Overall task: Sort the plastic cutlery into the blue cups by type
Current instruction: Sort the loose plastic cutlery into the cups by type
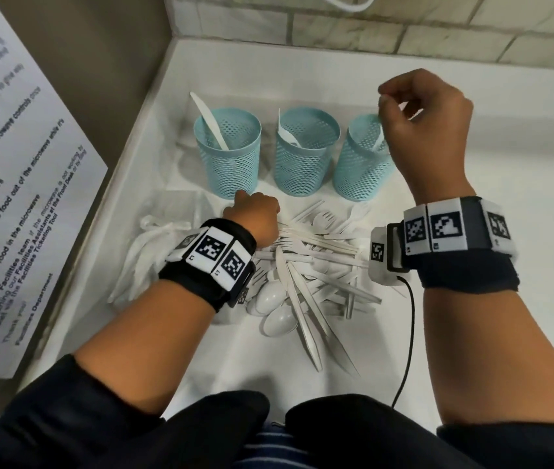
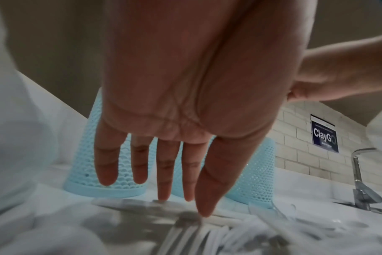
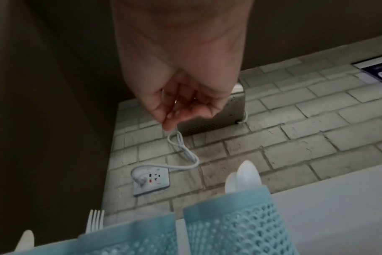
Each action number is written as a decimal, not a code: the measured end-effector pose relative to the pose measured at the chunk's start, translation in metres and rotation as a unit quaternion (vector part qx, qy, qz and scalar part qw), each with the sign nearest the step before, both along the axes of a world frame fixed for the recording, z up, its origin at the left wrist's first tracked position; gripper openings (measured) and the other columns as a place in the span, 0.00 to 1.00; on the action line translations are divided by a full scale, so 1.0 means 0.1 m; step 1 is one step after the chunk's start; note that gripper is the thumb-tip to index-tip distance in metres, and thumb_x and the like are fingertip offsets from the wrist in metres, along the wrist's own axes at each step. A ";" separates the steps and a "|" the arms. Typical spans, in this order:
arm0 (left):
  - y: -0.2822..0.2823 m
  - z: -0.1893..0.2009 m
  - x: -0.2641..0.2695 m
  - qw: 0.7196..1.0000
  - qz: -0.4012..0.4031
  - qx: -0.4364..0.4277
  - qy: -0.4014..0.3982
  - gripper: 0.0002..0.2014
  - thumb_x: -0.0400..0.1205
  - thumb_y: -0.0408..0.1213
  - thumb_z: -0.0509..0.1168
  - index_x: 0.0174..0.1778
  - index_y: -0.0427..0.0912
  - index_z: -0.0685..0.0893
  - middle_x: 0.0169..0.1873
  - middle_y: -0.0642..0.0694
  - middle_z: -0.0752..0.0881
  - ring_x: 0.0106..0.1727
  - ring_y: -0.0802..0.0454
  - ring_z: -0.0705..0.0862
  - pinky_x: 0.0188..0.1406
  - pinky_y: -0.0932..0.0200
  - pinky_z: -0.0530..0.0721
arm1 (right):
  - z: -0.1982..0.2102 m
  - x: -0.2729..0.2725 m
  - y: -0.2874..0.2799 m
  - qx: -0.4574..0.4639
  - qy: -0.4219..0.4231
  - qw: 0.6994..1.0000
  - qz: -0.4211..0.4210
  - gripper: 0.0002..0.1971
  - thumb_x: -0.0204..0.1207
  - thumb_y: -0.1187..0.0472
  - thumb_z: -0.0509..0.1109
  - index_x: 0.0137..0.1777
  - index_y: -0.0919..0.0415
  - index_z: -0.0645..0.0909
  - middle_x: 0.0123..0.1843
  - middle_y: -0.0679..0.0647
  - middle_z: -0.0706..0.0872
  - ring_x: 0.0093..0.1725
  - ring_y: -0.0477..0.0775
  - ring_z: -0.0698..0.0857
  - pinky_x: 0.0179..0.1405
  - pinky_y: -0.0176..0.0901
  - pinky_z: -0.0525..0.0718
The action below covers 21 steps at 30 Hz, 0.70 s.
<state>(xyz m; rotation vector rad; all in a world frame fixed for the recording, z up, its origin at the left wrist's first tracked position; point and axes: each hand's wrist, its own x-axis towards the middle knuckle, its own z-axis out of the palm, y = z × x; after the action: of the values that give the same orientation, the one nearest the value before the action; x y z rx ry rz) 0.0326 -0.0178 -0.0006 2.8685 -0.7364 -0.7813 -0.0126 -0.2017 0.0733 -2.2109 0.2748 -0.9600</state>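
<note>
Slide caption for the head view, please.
Right hand above right blue cup; left hand reaching into the cutlery pile.

A white printed notice [image 1: 15,184] occupies the left side of the head view, fixed to a brown panel. Its lines are only partly legible: "the microwave", "reset the microwave controls", "safe containers", "someone else's food out of the microwave", "store your food in the microwave", "Inform our Facilities team if the microwave is not working", "Facilities Assistants at the Front Desk", "Facilities Ticketing Tool", "Thank you" and "Facilities Department".

A dark blue sign [image 2: 324,136] on the tiled wall, right of centre in the left wrist view, reads "ClayGo"; its smaller lines are too blurred to read. In the right wrist view, upper right corner, the same sign [image 3: 379,73] shows only a "C".
</note>
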 end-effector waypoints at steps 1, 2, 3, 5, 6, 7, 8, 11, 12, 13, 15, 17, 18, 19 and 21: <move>0.00 0.00 0.00 1.000 0.002 0.005 -0.003 0.25 0.79 0.30 0.54 0.74 0.46 0.68 0.71 0.44 0.72 0.72 0.39 0.65 0.73 0.46 0.67 | 0.04 -0.04 0.04 0.003 0.024 1.000 0.020 0.09 0.70 0.63 0.66 0.45 0.61 0.87 0.38 0.46 0.86 0.32 0.34 0.81 0.40 0.31 0.80; -0.01 0.00 0.01 1.000 0.003 0.009 -0.006 0.24 0.80 0.30 0.54 0.74 0.45 0.69 0.70 0.43 0.72 0.72 0.39 0.64 0.72 0.46 0.68 | 0.06 -0.08 0.06 0.011 0.078 0.996 0.047 0.08 0.71 0.63 0.66 0.45 0.60 0.87 0.39 0.49 0.88 0.32 0.37 0.82 0.39 0.32 0.81; -0.01 0.01 0.00 1.000 0.006 0.011 -0.008 0.24 0.80 0.30 0.54 0.74 0.45 0.69 0.70 0.43 0.72 0.73 0.39 0.64 0.71 0.46 0.69 | 0.09 -0.11 0.08 0.011 0.171 0.982 0.078 0.07 0.72 0.64 0.67 0.45 0.60 0.88 0.40 0.53 0.89 0.31 0.38 0.82 0.36 0.30 0.82; -0.01 0.01 0.00 1.000 0.011 0.006 -0.013 0.24 0.80 0.29 0.53 0.75 0.45 0.69 0.71 0.44 0.72 0.73 0.40 0.63 0.71 0.45 0.70 | 0.07 -0.16 0.11 -0.013 0.412 0.902 0.127 0.07 0.76 0.63 0.68 0.49 0.62 0.87 0.44 0.56 0.90 0.32 0.41 0.83 0.29 0.27 0.80; -0.02 0.00 0.00 1.000 0.013 0.003 -0.016 0.24 0.81 0.30 0.53 0.75 0.45 0.69 0.71 0.44 0.72 0.74 0.40 0.63 0.71 0.45 0.70 | 0.02 -0.17 0.10 -0.014 0.508 0.850 0.136 0.08 0.77 0.62 0.68 0.52 0.62 0.86 0.46 0.57 0.90 0.34 0.45 0.84 0.30 0.29 0.80; -0.01 -0.01 0.00 1.000 0.016 0.000 -0.020 0.24 0.81 0.30 0.54 0.74 0.45 0.70 0.71 0.44 0.73 0.74 0.40 0.63 0.71 0.45 0.70 | -0.06 -0.18 0.11 -0.008 0.568 0.812 0.135 0.09 0.78 0.61 0.67 0.54 0.63 0.85 0.46 0.58 0.89 0.36 0.49 0.85 0.31 0.32 0.80; -0.01 -0.02 0.01 1.000 0.018 -0.001 -0.021 0.23 0.81 0.30 0.55 0.74 0.45 0.71 0.70 0.44 0.74 0.73 0.41 0.63 0.71 0.44 0.70 | -0.16 -0.17 0.12 -0.006 0.594 0.795 0.124 0.10 0.78 0.61 0.67 0.55 0.64 0.84 0.46 0.59 0.89 0.36 0.51 0.85 0.32 0.34 0.80; 0.01 -0.06 0.05 1.000 0.015 0.009 -0.015 0.20 0.82 0.35 0.59 0.72 0.45 0.73 0.69 0.44 0.75 0.73 0.40 0.64 0.71 0.44 0.70 | -0.46 -0.09 0.11 -0.042 0.578 0.813 0.055 0.10 0.76 0.63 0.69 0.53 0.68 0.84 0.47 0.63 0.89 0.42 0.58 0.86 0.39 0.43 0.83; 0.01 -0.07 0.06 1.000 0.009 0.013 -0.013 0.20 0.82 0.39 0.61 0.71 0.46 0.74 0.69 0.44 0.75 0.72 0.40 0.65 0.72 0.44 0.69 | -0.55 -0.06 0.08 -0.056 0.566 0.822 0.030 0.10 0.74 0.65 0.69 0.52 0.68 0.84 0.49 0.63 0.89 0.45 0.60 0.87 0.45 0.47 0.86; 0.01 -0.08 0.06 1.000 0.001 0.015 -0.012 0.20 0.81 0.43 0.63 0.69 0.47 0.75 0.69 0.44 0.76 0.72 0.39 0.66 0.72 0.44 0.68 | -0.61 -0.03 0.07 -0.063 0.558 0.827 0.010 0.10 0.72 0.66 0.70 0.52 0.68 0.84 0.49 0.64 0.88 0.45 0.61 0.86 0.49 0.48 0.87; 0.01 -0.07 0.05 1.000 -0.002 0.013 -0.013 0.20 0.80 0.47 0.65 0.67 0.48 0.77 0.67 0.43 0.76 0.71 0.38 0.67 0.71 0.43 0.69 | -0.69 0.01 0.08 -0.077 0.553 0.829 -0.014 0.10 0.69 0.65 0.71 0.48 0.69 0.83 0.46 0.63 0.85 0.42 0.59 0.82 0.48 0.45 0.85; 0.01 -0.06 0.04 1.000 0.004 0.000 -0.018 0.17 0.80 0.45 0.66 0.64 0.46 0.79 0.65 0.43 0.77 0.70 0.38 0.68 0.70 0.43 0.71 | -0.75 0.03 0.10 -0.100 0.553 0.827 -0.036 0.11 0.69 0.60 0.73 0.37 0.67 0.76 0.44 0.61 0.81 0.45 0.59 0.82 0.41 0.42 0.78; 0.02 -0.06 0.05 1.000 0.006 -0.012 -0.018 0.16 0.80 0.43 0.66 0.62 0.45 0.80 0.64 0.43 0.78 0.69 0.38 0.70 0.69 0.43 0.72 | -0.78 0.03 0.10 -0.107 0.550 0.827 -0.047 0.15 0.70 0.58 0.74 0.34 0.65 0.72 0.44 0.61 0.80 0.48 0.60 0.83 0.40 0.42 0.75; 0.02 -0.05 0.05 1.000 0.008 -0.023 -0.017 0.14 0.79 0.42 0.67 0.60 0.43 0.81 0.63 0.43 0.79 0.67 0.39 0.72 0.68 0.43 0.73 | -0.80 0.03 0.11 -0.104 0.548 0.828 -0.058 0.18 0.70 0.56 0.75 0.31 0.64 0.69 0.45 0.61 0.81 0.51 0.61 0.84 0.41 0.41 0.74; 0.03 -0.05 0.05 0.999 0.019 -0.046 -0.008 0.14 0.79 0.40 0.68 0.59 0.41 0.82 0.62 0.42 0.81 0.65 0.40 0.76 0.66 0.45 0.75 | -0.85 0.05 0.12 -0.071 0.540 0.835 -0.076 0.18 0.70 0.58 0.75 0.30 0.62 0.69 0.49 0.63 0.85 0.53 0.62 0.86 0.40 0.41 0.74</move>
<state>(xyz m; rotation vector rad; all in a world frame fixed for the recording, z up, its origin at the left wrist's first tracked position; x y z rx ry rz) 0.0378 -0.0145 -0.0052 2.7999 -0.6992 -0.7026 -0.0075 -0.1902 -0.0119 -2.6763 0.9095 0.3371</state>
